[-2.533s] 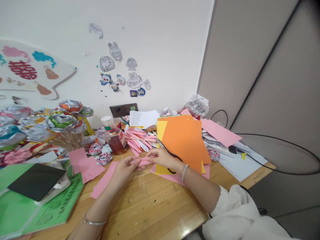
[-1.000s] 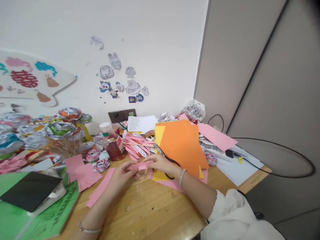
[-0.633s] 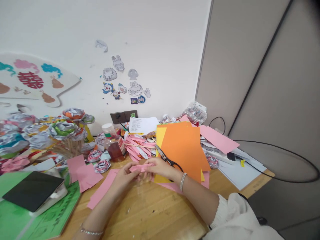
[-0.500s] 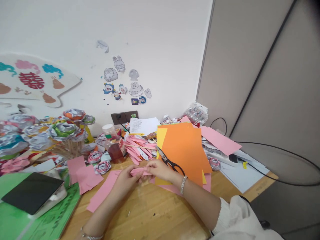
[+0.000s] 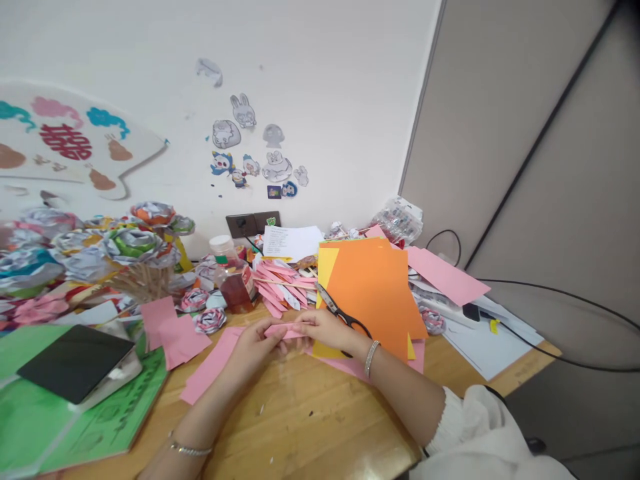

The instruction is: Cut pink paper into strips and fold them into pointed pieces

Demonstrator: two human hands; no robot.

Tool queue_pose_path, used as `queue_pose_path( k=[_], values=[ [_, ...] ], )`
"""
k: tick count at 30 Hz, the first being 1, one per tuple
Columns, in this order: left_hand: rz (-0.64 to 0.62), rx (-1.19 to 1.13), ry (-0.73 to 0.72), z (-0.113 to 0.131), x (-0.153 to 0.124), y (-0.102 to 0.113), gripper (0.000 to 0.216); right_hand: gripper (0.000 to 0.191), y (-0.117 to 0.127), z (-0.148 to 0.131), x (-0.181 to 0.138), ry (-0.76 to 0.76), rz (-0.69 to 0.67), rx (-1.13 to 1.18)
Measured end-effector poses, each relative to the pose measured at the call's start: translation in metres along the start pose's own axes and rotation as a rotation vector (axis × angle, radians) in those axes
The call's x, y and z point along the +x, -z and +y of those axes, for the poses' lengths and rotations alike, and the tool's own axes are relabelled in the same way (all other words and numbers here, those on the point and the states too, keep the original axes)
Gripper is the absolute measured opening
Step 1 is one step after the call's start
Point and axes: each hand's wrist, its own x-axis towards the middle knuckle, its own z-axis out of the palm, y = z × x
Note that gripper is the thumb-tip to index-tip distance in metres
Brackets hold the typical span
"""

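Between my two hands is a narrow folded strip of pink paper [image 5: 283, 329], held just above the table. The fingers of my left hand [image 5: 255, 345] are closed on its left end. My right hand [image 5: 323, 329] pinches the other end, and its fingertips partly cover the strip. Black-handled scissors [image 5: 340, 312] lie on the orange sheets [image 5: 373, 293], just behind my right hand. A long pink paper sheet [image 5: 213, 369] lies beside my left forearm. Behind my hands is a heap of folded pink paper pieces [image 5: 280, 283].
Paper flowers on sticks [image 5: 133, 247] stand at the left, near a bottle of reddish liquid [image 5: 235, 287]. A black tablet-like slab [image 5: 75, 363] rests over a green folder [image 5: 120, 417]. At the right are a power strip [image 5: 453, 311], a black cable [image 5: 525, 339] and white sheets [image 5: 487, 350].
The view has tilted a little, so the scene sits slightly higher and further right. Both hands keep hold of the pink paper strip, in nearly the same pose.
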Motion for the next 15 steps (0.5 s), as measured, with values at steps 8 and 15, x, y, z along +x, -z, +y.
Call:
queue_pose_path(
  k=[8, 15],
  values=[
    [-0.001, -0.049, 0.022, 0.007, -0.003, -0.001, 0.029, 0.041, 0.009, 0.006, -0.001, -0.033, -0.096, 0.116],
    [0.031, -0.135, 0.036, -0.013, 0.006, 0.003, 0.030, 0.029, 0.006, 0.005, -0.001, -0.063, -0.092, 0.122]
  ],
)
